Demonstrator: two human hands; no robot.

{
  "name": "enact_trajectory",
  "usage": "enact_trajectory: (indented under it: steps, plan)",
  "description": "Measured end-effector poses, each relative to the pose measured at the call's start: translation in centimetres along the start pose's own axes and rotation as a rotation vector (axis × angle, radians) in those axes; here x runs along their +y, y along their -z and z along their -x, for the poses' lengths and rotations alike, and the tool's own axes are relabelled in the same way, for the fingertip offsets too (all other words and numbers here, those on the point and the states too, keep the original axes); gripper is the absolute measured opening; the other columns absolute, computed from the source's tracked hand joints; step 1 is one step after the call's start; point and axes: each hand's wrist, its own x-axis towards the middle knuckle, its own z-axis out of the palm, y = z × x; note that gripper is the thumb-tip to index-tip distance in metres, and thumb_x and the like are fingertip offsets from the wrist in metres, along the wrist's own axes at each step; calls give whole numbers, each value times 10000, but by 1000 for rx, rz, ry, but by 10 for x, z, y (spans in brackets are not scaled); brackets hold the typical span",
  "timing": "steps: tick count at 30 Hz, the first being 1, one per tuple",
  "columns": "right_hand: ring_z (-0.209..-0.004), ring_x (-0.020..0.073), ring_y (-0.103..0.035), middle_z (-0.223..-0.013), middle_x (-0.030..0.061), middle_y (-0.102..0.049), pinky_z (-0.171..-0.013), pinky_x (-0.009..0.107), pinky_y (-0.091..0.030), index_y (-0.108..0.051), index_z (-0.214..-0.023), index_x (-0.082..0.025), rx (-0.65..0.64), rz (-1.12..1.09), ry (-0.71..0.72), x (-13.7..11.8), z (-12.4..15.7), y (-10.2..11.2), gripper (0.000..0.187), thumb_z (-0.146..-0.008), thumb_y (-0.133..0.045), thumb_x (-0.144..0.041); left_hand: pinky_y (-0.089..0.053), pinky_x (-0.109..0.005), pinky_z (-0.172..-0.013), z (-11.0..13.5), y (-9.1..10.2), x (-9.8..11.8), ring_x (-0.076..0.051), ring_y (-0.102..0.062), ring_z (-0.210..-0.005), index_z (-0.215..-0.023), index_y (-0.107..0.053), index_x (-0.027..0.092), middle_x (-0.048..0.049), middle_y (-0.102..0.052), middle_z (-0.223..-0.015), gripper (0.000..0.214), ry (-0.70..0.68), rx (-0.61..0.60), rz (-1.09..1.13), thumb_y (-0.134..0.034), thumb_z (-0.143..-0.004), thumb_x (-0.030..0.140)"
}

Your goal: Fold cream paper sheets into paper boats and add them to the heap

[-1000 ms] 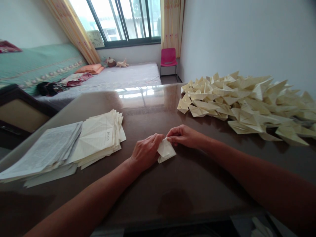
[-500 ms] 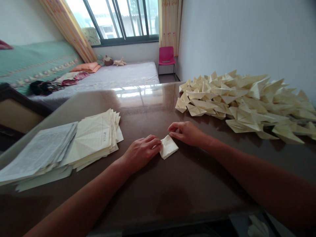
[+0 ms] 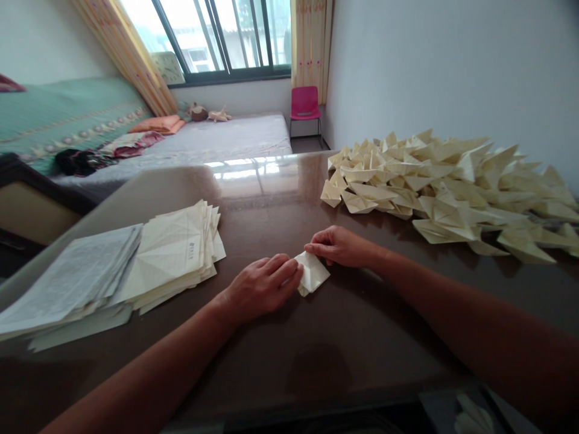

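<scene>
A small folded sheet of cream paper (image 3: pixel 313 275) lies on the brown table between my hands. My left hand (image 3: pixel 271 280) rests on the table, its fingertips pressing on the paper's left edge. The fingers of my right hand (image 3: pixel 335 244) are closed in a pinch at the paper's top corner. On the left lies a stack of creased cream sheets (image 3: pixel 167 247), some with print. At the right sits a heap of folded cream paper pieces (image 3: pixel 407 175) with pointed ends.
Grey printed sheets (image 3: pixel 76 271) overlap the cream stack at the far left. Beyond the glossy table (image 3: pixel 253 205) are a bed (image 3: pixel 235 135) and a pink chair (image 3: pixel 305 103). A wall (image 3: pixel 452 66) rises behind the heap. A dark chair (image 3: pixel 31 205) stands at the left.
The folded paper has shifted slightly right and turned a little. My right hand has come in from beside the paper to pinch its top corner. My left fingers have moved slightly right.
</scene>
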Motion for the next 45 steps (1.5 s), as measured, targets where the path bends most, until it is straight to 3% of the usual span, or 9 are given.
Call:
enact_trajectory:
  steps: [9,15,20,26,29,32,37,42,45]
  plan:
    - [-525,94,-453,-567,-28,-521,-490,202,-338,-651,-817,-130,55,-157,47,2,-1,-5,287,-850,-538,-391,-510,-264,-698,0,3,1,-153,-584,-818,-991,-582,138,-27,-580,-778,136,82,-88,40,-457,-938,140]
    - [-560,99,-492,-614,1,-602,-538,207,-346,-678,-802,-132,128,53,47,2,-5,-8,222,-858,-535,-291,-476,-256,-612,-2,1,3,-146,-540,-724,-986,-583,132,-36,-570,-781,162,117,-191,62,-427,-953,157]
    - [-688,113,-546,-844,45,-679,-643,213,-385,-684,-929,-132,323,183,142,-1,0,7,191,-862,-542,-241,-484,-262,-660,0,-8,6,-150,-545,-779,-1073,-557,133,-49,-577,-842,190,158,-183,122,-419,-967,210]
    - [-716,116,-574,-831,24,-672,-672,210,-408,-711,-921,-159,-197,198,327,-14,16,20,173,-852,-567,-225,-481,-270,-632,-5,-10,9,-156,-533,-758,-1024,-576,143,-38,-555,-807,206,144,-233,170,-417,-969,263]
    - [-703,119,-575,-799,18,-654,-668,214,-412,-704,-909,-159,-303,253,334,-12,17,17,156,-844,-572,-209,-482,-270,-645,-7,-5,7,-156,-534,-772,-997,-592,163,-37,-559,-834,234,151,-284,225,-414,-973,311]
    - [-684,117,-578,-773,13,-653,-645,207,-413,-706,-894,-159,-308,241,309,-8,14,15,153,-845,-570,-209,-484,-265,-680,-6,-2,4,-150,-537,-803,-1058,-588,173,-45,-578,-893,233,151,-281,280,-414,-976,305]
    - [-756,133,-609,-912,50,-667,-697,225,-416,-687,-1109,-217,-24,376,298,-11,14,11,279,-904,-498,-228,-492,-289,-716,-5,-3,4,-162,-539,-837,-1148,-554,166,-66,-598,-960,239,106,-288,249,-407,-977,244]
    - [-754,158,-631,-941,42,-619,-619,236,-385,-569,-1269,-390,-120,781,232,-20,25,8,384,-923,-472,-254,-484,-304,-674,-5,-1,7,-178,-542,-832,-1082,-573,137,-68,-606,-951,205,68,-334,195,-421,-963,207]
    - [-796,176,-637,-975,48,-604,-597,240,-376,-467,-1349,-421,-147,855,211,-23,32,9,460,-931,-450,-227,-472,-303,-645,-7,2,9,-177,-540,-819,-1036,-576,138,-61,-595,-907,184,72,-365,186,-426,-962,216]
